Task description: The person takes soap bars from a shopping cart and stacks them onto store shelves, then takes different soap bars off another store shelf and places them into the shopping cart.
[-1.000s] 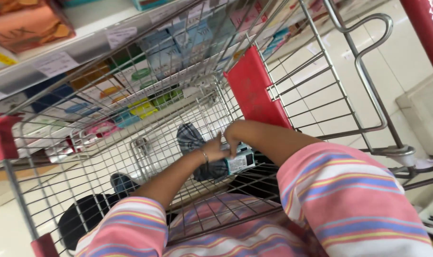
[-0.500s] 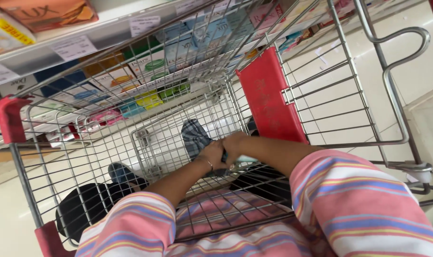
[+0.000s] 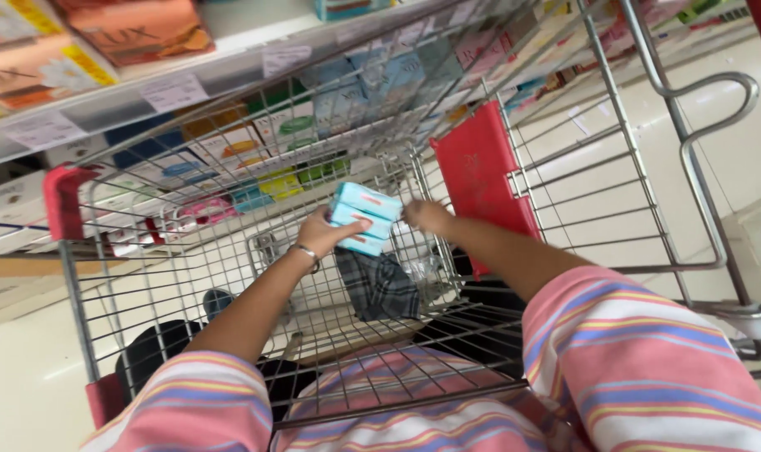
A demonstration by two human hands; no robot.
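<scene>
My left hand grips a small stack of teal rectangular boxes and holds it above the inside of a wire shopping cart. A bracelet sits on that wrist. My right hand is just to the right of the stack, fingers near its edge; whether it touches the boxes is unclear. Both arms reach from striped pink sleeves over the cart's near rim. A dark checked cloth lies on the cart's bottom under the hands.
A red fold-down seat flap stands at the cart's right side. Shelves with coloured boxes and price tags run beyond the cart. Pale tiled floor lies to the right. Dark shoes show through the cart's wires.
Both hands have risen from the cart's bottom. The left hand now holds the teal boxes well above the checked cloth, and the view has tilted slightly.
</scene>
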